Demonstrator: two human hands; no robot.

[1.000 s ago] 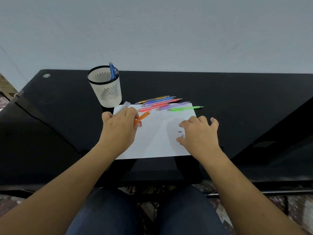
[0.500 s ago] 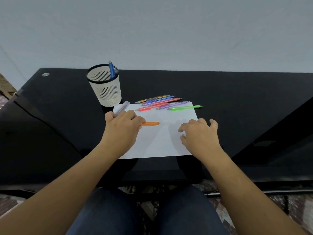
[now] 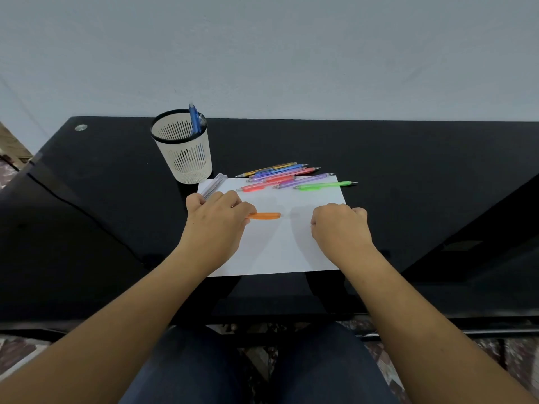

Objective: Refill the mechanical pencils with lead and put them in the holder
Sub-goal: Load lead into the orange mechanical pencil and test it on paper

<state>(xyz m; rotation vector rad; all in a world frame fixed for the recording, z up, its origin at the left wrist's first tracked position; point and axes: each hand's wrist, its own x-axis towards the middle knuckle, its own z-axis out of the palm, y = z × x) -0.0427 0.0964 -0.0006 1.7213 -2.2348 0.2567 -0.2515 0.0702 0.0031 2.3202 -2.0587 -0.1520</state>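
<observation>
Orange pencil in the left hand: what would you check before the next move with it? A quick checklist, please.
1. Grip on the orange pencil by the left hand: ok.
2. Clear lead case within reach, near end hidden behind that hand: ok.
3. Lead or cap in the right hand: cannot tell, curled fingers hide it.
4. Pencil's end open for lead: cannot tell.
5. The holder upright, room beside the blue pencil: ok.
6. Work over the paper: ok.

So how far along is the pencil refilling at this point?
Done: one blue pencil stands in the holder. In hand: the left hand holds an orange pencil over the paper; the right hand is curled near its free end, contents hidden. Left: the coloured pencils lying along the paper's far edge.
</observation>
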